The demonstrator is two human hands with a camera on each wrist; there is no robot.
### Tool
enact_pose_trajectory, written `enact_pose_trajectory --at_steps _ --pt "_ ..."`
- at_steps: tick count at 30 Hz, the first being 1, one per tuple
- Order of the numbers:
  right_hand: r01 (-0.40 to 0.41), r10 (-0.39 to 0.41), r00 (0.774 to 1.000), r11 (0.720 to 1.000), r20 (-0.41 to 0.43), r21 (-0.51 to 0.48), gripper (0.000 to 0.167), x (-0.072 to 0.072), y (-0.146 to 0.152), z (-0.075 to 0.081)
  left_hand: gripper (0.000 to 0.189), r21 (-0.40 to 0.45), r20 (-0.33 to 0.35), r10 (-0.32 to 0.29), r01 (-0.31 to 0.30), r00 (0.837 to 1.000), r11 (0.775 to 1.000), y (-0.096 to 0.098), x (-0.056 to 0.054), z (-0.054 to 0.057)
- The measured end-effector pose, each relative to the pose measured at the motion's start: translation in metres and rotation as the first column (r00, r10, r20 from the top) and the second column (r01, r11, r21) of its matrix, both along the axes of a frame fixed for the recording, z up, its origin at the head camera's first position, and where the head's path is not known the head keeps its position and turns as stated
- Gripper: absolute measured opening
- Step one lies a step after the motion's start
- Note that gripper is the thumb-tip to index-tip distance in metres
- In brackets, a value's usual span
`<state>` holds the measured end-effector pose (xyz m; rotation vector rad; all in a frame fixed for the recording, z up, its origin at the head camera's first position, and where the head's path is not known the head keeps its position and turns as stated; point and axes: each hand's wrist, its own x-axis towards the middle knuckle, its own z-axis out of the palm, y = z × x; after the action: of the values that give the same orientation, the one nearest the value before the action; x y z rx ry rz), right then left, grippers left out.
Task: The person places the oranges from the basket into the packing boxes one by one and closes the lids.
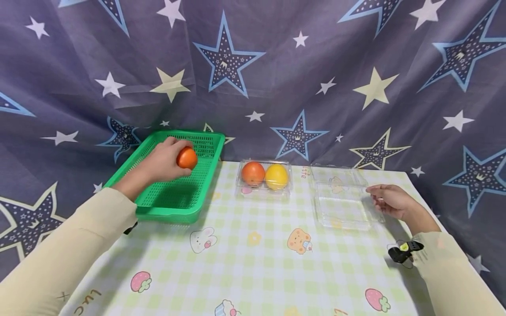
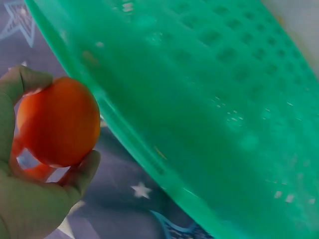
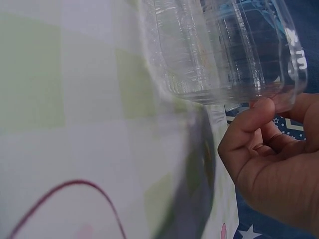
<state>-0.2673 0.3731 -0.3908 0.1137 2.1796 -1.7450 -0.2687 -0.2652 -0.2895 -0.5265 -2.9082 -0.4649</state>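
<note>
My left hand (image 1: pixel 166 160) grips a round orange-red fruit (image 1: pixel 187 158) between fingers and thumb, above the green plastic basket (image 1: pixel 189 214). In the left wrist view the fruit (image 2: pixel 60 122) is smooth and overlaps the sky side of the basket's rim (image 2: pixel 129 144). My right hand (image 1: pixel 393 202) pinches the right edge of a clear plastic box (image 1: pixel 341 210) with its lid raised at the back. The right wrist view shows thumb and fingers at the corner of the clear plastic (image 3: pixel 224 59).
A second clear box (image 1: pixel 264 193) stands at the middle back, with an orange-red fruit (image 1: pixel 253 174) and a yellow fruit (image 1: pixel 276 176) side by side in it. A checked cloth (image 1: pixel 253 267) covers the table. Behind hangs a dark curtain with stars (image 1: pixel 276 79).
</note>
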Motion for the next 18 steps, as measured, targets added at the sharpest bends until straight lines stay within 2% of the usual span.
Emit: enact_pose_trajectory --at_steps 5,12,18 --pt "0.005 -0.005 1.0 1.0 0.006 -0.003 0.022 0.001 -0.001 0.001 0.065 -0.048 -0.028 -0.057 0.055 0.998 0.997 0.03 0.001 0.005" --pt "-0.01 0.01 1.0 1.0 0.003 0.028 0.025 0.001 -0.003 0.003 0.068 -0.077 -0.04 -0.056 0.053 0.998 0.996 0.069 0.004 0.009" --pt "-0.014 0.014 1.0 0.999 -0.004 0.051 0.027 0.0 -0.004 0.002 0.065 -0.071 -0.021 -0.103 0.101 0.995 0.992 0.106 0.011 0.008"
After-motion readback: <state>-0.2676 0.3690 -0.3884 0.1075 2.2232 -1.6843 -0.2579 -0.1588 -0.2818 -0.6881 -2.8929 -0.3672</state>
